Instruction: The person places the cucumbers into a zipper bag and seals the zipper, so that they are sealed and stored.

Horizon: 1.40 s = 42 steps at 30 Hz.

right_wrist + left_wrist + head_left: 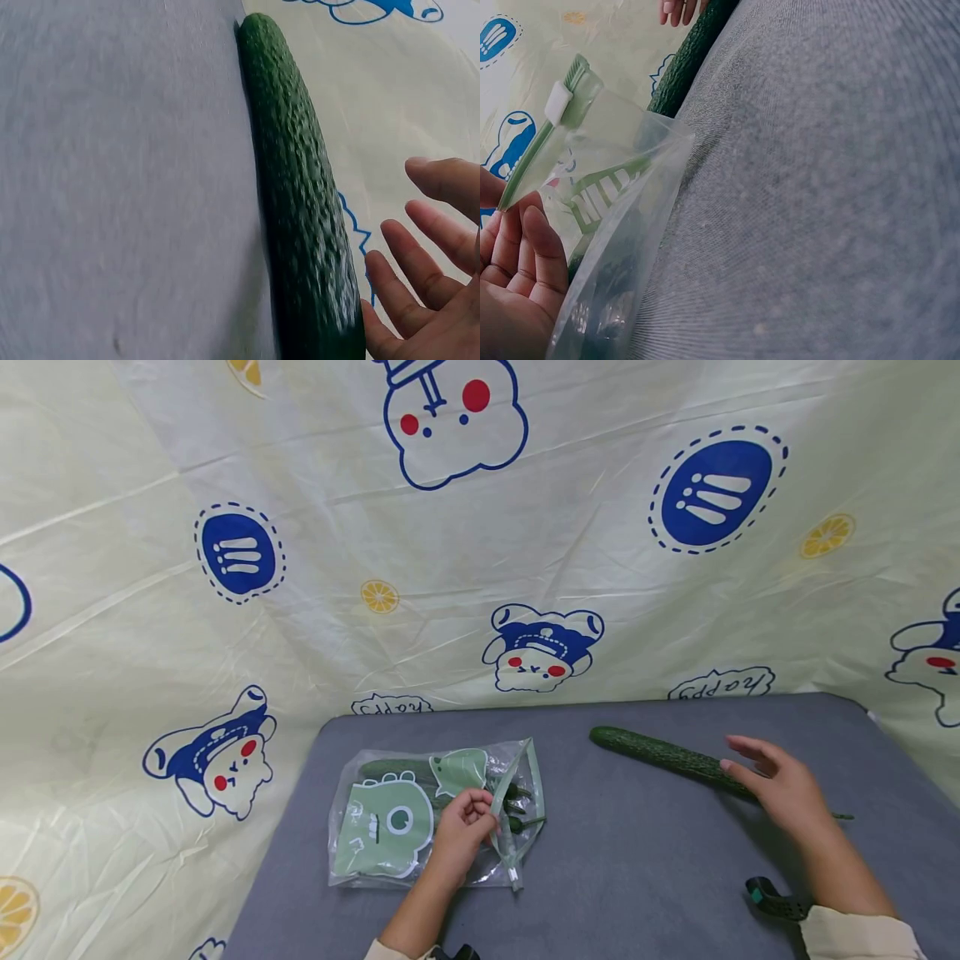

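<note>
A clear zip bag (pixel 382 843) with a green cartoon print lies on the left of the table. Inside it, cucumbers show through the plastic, their stems toward the unzipped right end; how many cannot be told. My left hand (pixel 459 837) pinches the green zip edge of that mouth between thumb and fingers. A white slider (pixel 557 103) sits on the zip in the left wrist view. To the right, a long bumpy cucumber (pixel 652 750) lies slantwise on the table. Over its stem half hovers my right hand (pixel 787 793), fingers spread and holding nothing; in the right wrist view they are beside the cucumber.
The grey table (pixel 600 893) has its back edge against a pale curtain (pixel 315 635) printed with cartoon figures and orange slices. A dark band (pixel 776 900) is on the right wrist. Table surface lies between the bag and the loose cucumber.
</note>
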Motion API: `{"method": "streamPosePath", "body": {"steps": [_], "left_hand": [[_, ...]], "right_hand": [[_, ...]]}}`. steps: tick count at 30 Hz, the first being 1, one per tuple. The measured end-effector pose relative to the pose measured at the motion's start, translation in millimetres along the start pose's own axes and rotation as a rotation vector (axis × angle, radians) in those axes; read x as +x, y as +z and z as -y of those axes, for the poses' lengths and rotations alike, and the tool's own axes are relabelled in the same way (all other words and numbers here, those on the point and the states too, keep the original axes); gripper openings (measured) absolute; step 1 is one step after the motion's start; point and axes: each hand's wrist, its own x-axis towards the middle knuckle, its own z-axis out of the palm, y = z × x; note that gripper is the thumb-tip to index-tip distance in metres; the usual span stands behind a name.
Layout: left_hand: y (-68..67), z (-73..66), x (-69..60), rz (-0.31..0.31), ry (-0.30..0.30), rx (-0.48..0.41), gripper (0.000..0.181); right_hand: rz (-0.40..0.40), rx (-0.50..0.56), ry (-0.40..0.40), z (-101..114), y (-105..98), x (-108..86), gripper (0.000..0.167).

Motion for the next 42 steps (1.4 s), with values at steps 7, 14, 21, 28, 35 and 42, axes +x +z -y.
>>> {"method": "streamPosePath", "body": {"steps": [7, 14, 21, 28, 35, 42], "left_hand": [[-0.5, 1.5, 0.5, 0.005, 0.009, 0.002, 0.028], [-0.8, 3.2, 1.1, 0.016, 0.014, 0.005, 0.029], [-1.6, 3.5, 0.8, 0.022, 0.013, 0.006, 0.028], [-3.4, 3.2, 0.7, 0.022, 0.018, -0.003, 0.027], [-2.8, 1.4, 0.4, 0.019, 0.021, 0.004, 0.027], [-2.4, 3.2, 1.9, 0.028, 0.03, -0.006, 0.027]], "right_hand": [[0.011, -0.012, 0.022, -14.1, -9.7, -2.6, 0.075], [0.007, -0.086, 0.029, -30.0, -17.7, -2.6, 0.074], [0.023, -0.182, 0.051, -40.7, -19.6, -4.6, 0.074], [0.089, -0.218, 0.091, -41.1, -21.2, -4.5, 0.08], [0.188, -0.245, 0.109, -41.1, -25.0, -3.9, 0.085], [0.205, -0.266, 0.076, -40.1, -25.9, -4.4, 0.079]]}}
